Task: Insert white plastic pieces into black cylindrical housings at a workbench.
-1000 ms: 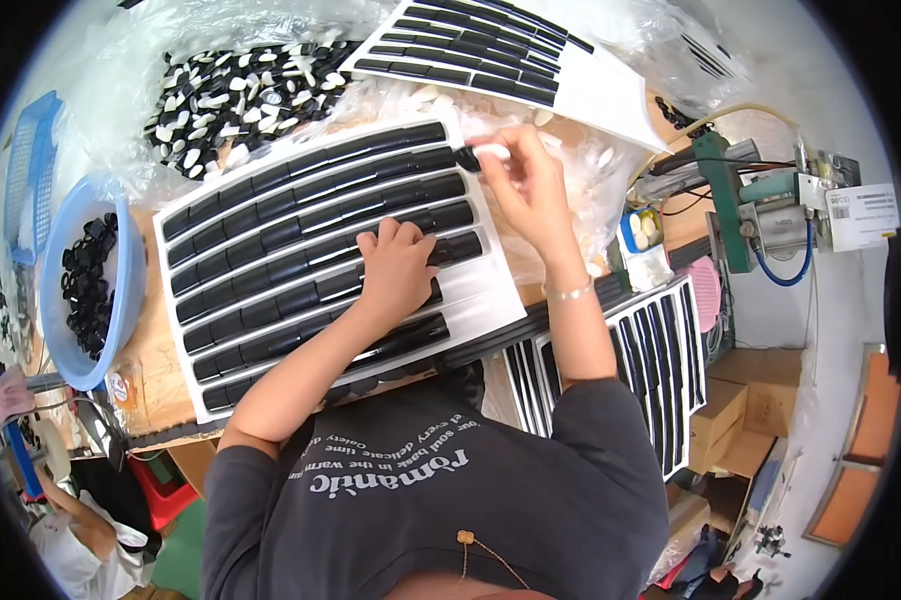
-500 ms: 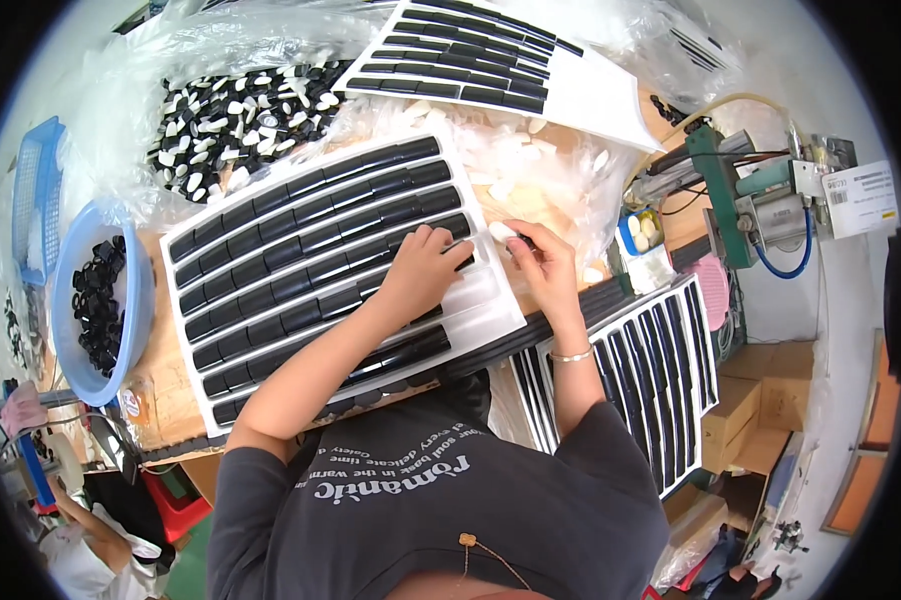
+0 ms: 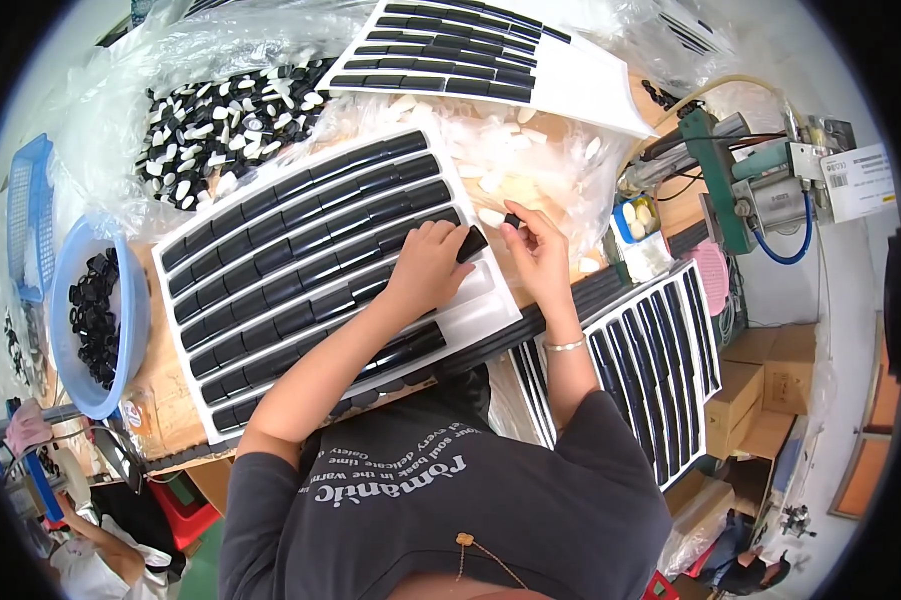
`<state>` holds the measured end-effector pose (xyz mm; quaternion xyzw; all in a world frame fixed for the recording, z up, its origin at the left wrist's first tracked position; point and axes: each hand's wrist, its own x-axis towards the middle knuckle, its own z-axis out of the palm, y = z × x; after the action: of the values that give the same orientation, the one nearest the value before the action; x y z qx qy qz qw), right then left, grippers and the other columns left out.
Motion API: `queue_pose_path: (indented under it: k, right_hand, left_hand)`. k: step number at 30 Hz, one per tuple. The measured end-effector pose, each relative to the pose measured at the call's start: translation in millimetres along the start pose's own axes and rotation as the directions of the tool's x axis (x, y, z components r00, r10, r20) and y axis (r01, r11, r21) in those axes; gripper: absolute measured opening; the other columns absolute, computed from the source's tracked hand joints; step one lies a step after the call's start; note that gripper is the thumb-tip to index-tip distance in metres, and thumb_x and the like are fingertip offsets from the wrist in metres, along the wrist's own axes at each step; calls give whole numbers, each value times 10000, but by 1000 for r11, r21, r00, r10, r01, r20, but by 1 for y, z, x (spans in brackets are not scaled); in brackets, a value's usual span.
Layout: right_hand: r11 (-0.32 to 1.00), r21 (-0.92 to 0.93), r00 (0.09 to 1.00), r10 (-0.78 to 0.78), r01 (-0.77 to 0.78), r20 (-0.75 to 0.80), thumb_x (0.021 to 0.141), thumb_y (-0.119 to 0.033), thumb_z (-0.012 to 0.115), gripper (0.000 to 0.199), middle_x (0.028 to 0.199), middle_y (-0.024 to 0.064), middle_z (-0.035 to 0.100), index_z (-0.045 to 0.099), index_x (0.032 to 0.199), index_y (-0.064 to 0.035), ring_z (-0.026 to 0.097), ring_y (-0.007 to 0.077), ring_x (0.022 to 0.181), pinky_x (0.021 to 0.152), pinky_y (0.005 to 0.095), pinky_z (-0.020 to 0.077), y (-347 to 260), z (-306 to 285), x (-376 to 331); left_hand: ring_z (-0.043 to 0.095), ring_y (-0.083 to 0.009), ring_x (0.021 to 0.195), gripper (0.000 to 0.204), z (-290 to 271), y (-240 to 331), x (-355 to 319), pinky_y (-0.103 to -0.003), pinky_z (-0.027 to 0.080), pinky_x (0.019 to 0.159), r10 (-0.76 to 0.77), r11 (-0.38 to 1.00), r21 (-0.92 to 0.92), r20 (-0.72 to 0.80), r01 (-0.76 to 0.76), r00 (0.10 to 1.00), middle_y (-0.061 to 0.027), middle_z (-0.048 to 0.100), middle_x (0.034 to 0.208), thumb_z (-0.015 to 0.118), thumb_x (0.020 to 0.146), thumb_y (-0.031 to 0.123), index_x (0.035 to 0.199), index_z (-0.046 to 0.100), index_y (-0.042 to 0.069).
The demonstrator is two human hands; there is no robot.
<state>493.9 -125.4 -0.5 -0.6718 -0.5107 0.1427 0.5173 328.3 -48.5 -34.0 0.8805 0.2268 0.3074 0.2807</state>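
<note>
A white sheet (image 3: 480,312) with curved rows of glossy black pieces (image 3: 300,245) lies tilted in front of me. Over its right part rests my left hand (image 3: 432,262), thumb and fingers closed on a glossy black piece (image 3: 473,243) at the end of a row. Just beyond the sheet's right edge, my right hand (image 3: 540,255) pinches a small black piece (image 3: 511,221) between thumb and fingertips. A white oval (image 3: 490,217) shows right beside that piece; whether the two are joined I cannot tell.
A blue basin (image 3: 142,330) of black pieces stands left. Black and white pieces (image 3: 220,130) are heaped on plastic behind. Another filled sheet (image 3: 580,95) lies at the back, and one (image 3: 650,370) hangs at right. A green-and-metal machine (image 3: 720,180) stands right; a person (image 3: 100,540) sits lower left.
My right hand has turned and risen slightly, so a black piece now shows at its fingertips beside the white oval. My left hand stays at the row's end, the black piece there more exposed.
</note>
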Motion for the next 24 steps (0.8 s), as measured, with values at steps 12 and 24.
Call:
queue_pose_path:
  k: [12,24]
  right_hand:
    - [980,32,980,198,-198,9,838,-23,701,183,817,27,650,607,982,38,558,27,636,572,174,443,-2,-15,-17]
    - [780,558,957,196,-284,213,841,68,650,173,782,55,621,580,992,24,570,70,598,540,201,463,-34,11,-12]
  left_hand:
    - [566,-332,929,364,9,7,9,-398,461,805,-45,998,-54,-56,42,997,-144,602,966,759,676,58,1003,600,30]
    - [607,-333,889,470,-45,32,3,-384,515,758,162,978,-94,-211,-185,964,-165,619,1030,738,679,-14,1125,587,-4]
